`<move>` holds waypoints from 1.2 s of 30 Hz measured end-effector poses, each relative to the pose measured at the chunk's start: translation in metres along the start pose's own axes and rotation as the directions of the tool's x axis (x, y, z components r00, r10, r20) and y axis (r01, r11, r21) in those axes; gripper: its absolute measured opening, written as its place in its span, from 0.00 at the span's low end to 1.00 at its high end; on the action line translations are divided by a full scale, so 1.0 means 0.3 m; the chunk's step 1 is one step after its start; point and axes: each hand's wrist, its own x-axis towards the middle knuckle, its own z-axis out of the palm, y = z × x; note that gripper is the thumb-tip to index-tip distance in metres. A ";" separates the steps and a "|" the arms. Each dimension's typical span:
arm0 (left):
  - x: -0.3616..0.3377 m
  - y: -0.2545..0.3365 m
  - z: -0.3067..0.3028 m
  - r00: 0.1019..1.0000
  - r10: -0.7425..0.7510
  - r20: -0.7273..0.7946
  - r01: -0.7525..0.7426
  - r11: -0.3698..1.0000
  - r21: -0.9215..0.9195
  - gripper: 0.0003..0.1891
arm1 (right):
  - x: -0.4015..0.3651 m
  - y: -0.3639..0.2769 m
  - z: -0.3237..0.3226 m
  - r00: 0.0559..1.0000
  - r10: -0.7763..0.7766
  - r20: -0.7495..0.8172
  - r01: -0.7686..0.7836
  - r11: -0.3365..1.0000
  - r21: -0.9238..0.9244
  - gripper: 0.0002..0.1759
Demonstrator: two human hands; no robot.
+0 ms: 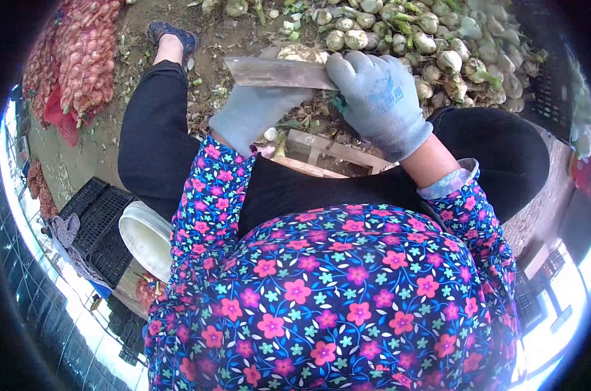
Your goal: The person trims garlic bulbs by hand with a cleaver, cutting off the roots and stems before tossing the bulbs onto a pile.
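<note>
Here the knife (276, 73) is gripped in the clenched right hand (381, 98), its blade held across the left hand (259, 114); whether anything is grasped there can't be told, the fingers being partly hidden. A pale bulb (303, 53) is glimpsed just past the blade. The ground (135, 39) is littered with scraps, bulbs (426, 44) are heaped beyond, net sacks (87, 58) and black crates (98, 225) are seen leftward.
</note>
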 end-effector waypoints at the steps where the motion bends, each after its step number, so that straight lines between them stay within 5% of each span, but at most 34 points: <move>1: 0.004 0.026 -0.012 0.966 -0.256 0.018 0.245 0.897 -0.367 0.19 | 0.000 0.004 0.006 1.000 0.000 0.002 0.000 1.000 0.002 0.11; 2: 0.006 0.040 -0.017 0.872 -0.473 0.127 0.428 0.610 -0.667 0.20 | 0.001 0.013 0.015 0.999 -0.032 -0.035 0.033 0.999 0.021 0.12; 3: 0.002 0.040 -0.009 0.871 -0.474 0.129 0.429 0.607 -0.669 0.20 | 0.002 0.024 0.024 0.995 -0.062 -0.072 0.065 0.997 0.038 0.12; 5: -0.004 0.048 0.004 0.813 -0.552 0.188 0.375 0.248 -0.893 0.22 | -0.001 0.043 0.039 0.997 -0.058 -0.060 0.060 0.998 0.031 0.12; 9: 0.035 0.048 -0.075 0.862 -0.500 0.080 0.298 0.372 -0.879 0.25 | -0.006 0.091 0.083 0.998 -0.034 -0.051 0.035 0.999 0.018 0.10; 10: 0.055 0.048 -0.132 0.765 -0.554 0.330 0.443 0.080 -0.893 0.28 | -0.008 0.120 0.099 1.000 0.004 0.002 -0.004 1.000 0.000 0.10; 11: 0.069 0.042 -0.166 0.636 -0.527 0.564 0.543 -0.215 -0.812 0.30 | -0.013 0.185 0.134 0.946 0.240 0.217 -0.223 0.970 -0.101 0.08; 12: 0.069 0.038 -0.177 0.638 -0.530 0.559 0.540 -0.209 -0.815 0.30 | -0.040 0.245 0.142 0.931 0.333 0.149 -0.325 0.942 -0.079 0.09; 16: 0.019 0.013 -0.162 0.658 -0.638 0.400 0.546 0.039 -0.837 0.39 | -0.015 0.145 0.087 0.954 0.295 0.043 -0.296 0.955 0.004 0.14; 19: -0.022 0.008 -0.110 0.604 -0.703 0.377 0.475 -0.062 -0.878 0.38 | -0.036 0.055 0.090 0.953 0.303 0.001 -0.299 0.940 0.161 0.13; 21: -0.020 -0.006 -0.112 0.526 -0.743 0.413 0.388 -0.223 -0.894 0.33 | -0.016 0.020 0.084 0.879 0.476 0.023 -0.456 0.828 0.326 0.13; 24: -0.037 0.011 -0.062 0.644 -0.732 0.224 0.311 -0.017 -0.950 0.25 | 0.017 -0.013 0.068 0.842 0.535 0.070 -0.493 0.712 0.500 0.14; 25: 0.005 0.032 -0.069 0.514 -0.730 0.450 0.196 -0.410 -0.891 0.23 | 0.020 -0.021 0.064 0.839 0.541 0.066 -0.496 0.709 0.502 0.14; 28: 0.072 0.103 -0.067 0.548 -0.716 0.433 0.157 -0.420 -0.894 0.23 | -0.001 -0.017 0.048 0.831 0.555 0.022 -0.475 0.689 0.547 0.13; 33: 0.162 0.109 -0.101 0.614 -0.716 0.331 0.166 -0.293 -0.942 0.25 | -0.106 0.033 0.122 0.715 0.610 0.341 -0.699 0.636 0.328 0.14; 35: 0.187 0.076 -0.110 0.589 -0.682 0.433 -0.056 -0.569 -0.820 0.25 | -0.132 0.075 0.135 0.624 0.652 0.430 -0.779 0.560 0.282 0.15; 36: 0.188 0.055 -0.071 0.584 -0.690 0.428 -0.056 -0.560 -0.827 0.25 | -0.126 0.084 0.134 0.588 0.679 0.440 -0.806 0.538 0.247 0.16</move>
